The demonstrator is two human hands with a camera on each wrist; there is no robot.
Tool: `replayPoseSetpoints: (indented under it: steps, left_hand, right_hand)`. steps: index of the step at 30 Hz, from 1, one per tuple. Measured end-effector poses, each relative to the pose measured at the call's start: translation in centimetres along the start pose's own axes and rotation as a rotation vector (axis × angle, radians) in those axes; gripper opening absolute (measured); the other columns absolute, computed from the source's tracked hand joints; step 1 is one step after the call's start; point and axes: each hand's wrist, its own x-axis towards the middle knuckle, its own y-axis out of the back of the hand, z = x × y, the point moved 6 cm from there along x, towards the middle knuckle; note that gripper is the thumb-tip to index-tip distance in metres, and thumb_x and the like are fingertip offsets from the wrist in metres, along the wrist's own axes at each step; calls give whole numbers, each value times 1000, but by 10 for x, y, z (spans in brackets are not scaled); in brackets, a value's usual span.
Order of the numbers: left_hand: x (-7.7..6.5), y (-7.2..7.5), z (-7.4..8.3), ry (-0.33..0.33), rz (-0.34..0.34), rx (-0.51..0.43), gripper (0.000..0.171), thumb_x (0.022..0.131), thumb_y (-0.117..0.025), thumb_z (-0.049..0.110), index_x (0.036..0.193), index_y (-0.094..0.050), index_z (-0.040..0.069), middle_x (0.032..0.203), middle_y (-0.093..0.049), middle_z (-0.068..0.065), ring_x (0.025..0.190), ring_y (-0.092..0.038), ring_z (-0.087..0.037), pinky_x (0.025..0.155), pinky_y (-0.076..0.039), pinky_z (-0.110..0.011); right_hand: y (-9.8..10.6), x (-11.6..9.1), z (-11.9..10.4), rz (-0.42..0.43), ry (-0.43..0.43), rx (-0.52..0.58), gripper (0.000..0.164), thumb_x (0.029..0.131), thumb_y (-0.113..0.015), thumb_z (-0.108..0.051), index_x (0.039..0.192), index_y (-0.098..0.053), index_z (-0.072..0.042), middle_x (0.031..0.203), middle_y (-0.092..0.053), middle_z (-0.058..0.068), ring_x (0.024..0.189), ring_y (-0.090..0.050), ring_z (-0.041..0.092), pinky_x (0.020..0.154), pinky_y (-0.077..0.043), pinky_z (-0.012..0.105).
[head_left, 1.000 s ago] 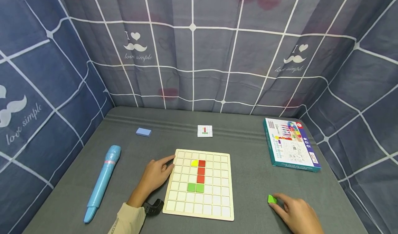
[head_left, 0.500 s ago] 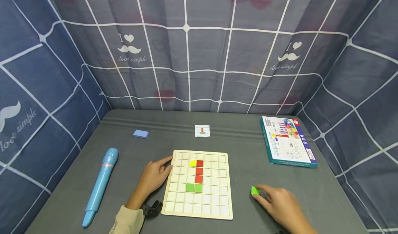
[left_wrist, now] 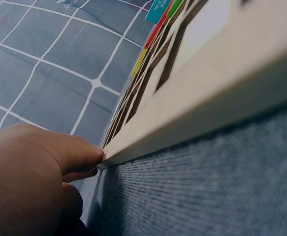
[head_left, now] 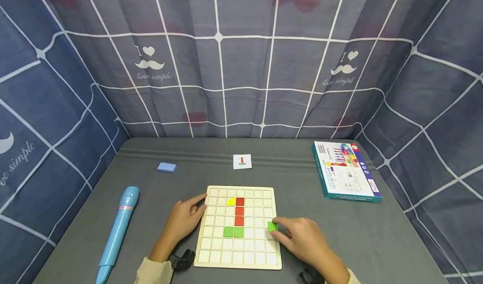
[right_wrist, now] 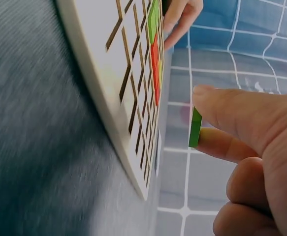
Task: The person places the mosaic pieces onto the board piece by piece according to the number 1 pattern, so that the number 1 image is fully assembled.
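Observation:
A cream grid board (head_left: 238,259) lies on the grey table. Three red tiles (head_left: 239,211) run down one column, with a yellow tile (head_left: 231,202) left of the top one and two green tiles (head_left: 228,232) below. My left hand (head_left: 183,219) rests beside the board, its index finger and thumb touching the left edge near the far corner. Between the thumb and index finger of my right hand (head_left: 302,238), a loose green tile (right_wrist: 195,129) is pinched. It is held up over the board's right edge, apart from the surface in the right wrist view.
Behind the board lies a small card (head_left: 242,161) printed with a coloured grid pattern. A blue block (head_left: 167,167) is at the back left, and a long light-blue pen-shaped case (head_left: 118,233) lies at the left. A flat game box (head_left: 345,171) sits at the back right.
My right hand has carried the green tile leftward from the table on the right to over the board's right edge. The left hand has stayed at the board. The head view has shifted slightly.

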Motion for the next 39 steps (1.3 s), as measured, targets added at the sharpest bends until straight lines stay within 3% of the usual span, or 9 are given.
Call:
replayPoseSetpoints:
  steps: [7, 12, 15, 18, 24, 27, 33, 39]
  left_hand:
    - [0, 1, 1, 1, 19, 11, 37, 96, -73, 21, 133, -71, 16, 44, -24, 22, 42, -17, -1, 63, -34, -32]
    - [-1, 0, 1, -5, 21, 9, 37, 96, -74, 21, 132, -71, 15, 44, -24, 21, 42, -17, -1, 67, -36, -32]
    - [0, -1, 1, 0, 21, 6, 37, 96, -74, 20, 132, -71, 15, 45, -24, 21, 42, -17, -1, 73, -36, -34]
    - [1, -1, 1, -12, 37, 7, 36, 95, -74, 21, 131, -72, 15, 45, -24, 22, 43, -17, 0, 70, -36, -33]
    - [0, -1, -1, 12, 34, 3, 37, 95, -75, 22, 131, -72, 16, 44, -26, 20, 42, -19, -2, 62, -31, -29]
    - [-1, -2, -2, 30, 14, 2, 37, 96, -74, 23, 132, -72, 18, 44, -27, 20, 42, -19, -3, 63, -32, -29]
    - [2, -3, 3, -10, 12, 1, 36, 97, -73, 24, 133, -71, 18, 44, -24, 22, 43, -18, -2, 72, -36, -33]
    - [0, 0, 2, -13, 37, 3, 36, 95, -75, 20, 131, -72, 16, 44, -23, 23, 42, -16, 0, 69, -35, -31]
  right_hand:
    - [-12, 9, -12, -1, 78, 19, 24, 85, -84, -34, 104, -79, -20, 58, -35, -25, 51, -30, -9, 47, -28, 19]
    - [-17, 12, -17, -4, 112, -4, 22, 85, -83, -35, 101, -78, -21, 60, -52, -22, 53, -37, -9, 48, -38, 23]
    - [-19, 14, -20, -6, 129, -19, 22, 85, -83, -36, 100, -78, -21, 71, -68, -15, 57, -47, -7, 51, -45, 28]
    - [-21, 18, -23, -13, 137, -13, 22, 86, -83, -37, 99, -79, -20, 83, -75, -10, 63, -59, -3, 55, -50, 30]
    - [-31, 23, -30, -46, 150, -11, 22, 87, -82, -38, 99, -79, -19, 86, -75, -9, 66, -60, -1, 56, -51, 31]
    - [-38, 24, -31, -62, 150, -22, 23, 87, -82, -39, 98, -79, -20, 85, -75, -10, 64, -57, -2, 54, -49, 29]
    - [-45, 26, -30, -73, 139, -43, 21, 86, -82, -38, 97, -79, -21, 85, -75, -11, 67, -62, 2, 55, -50, 31]
    - [-49, 28, -32, -87, 154, -53, 21, 87, -81, -38, 96, -78, -20, 85, -74, -12, 69, -66, 4, 56, -51, 31]
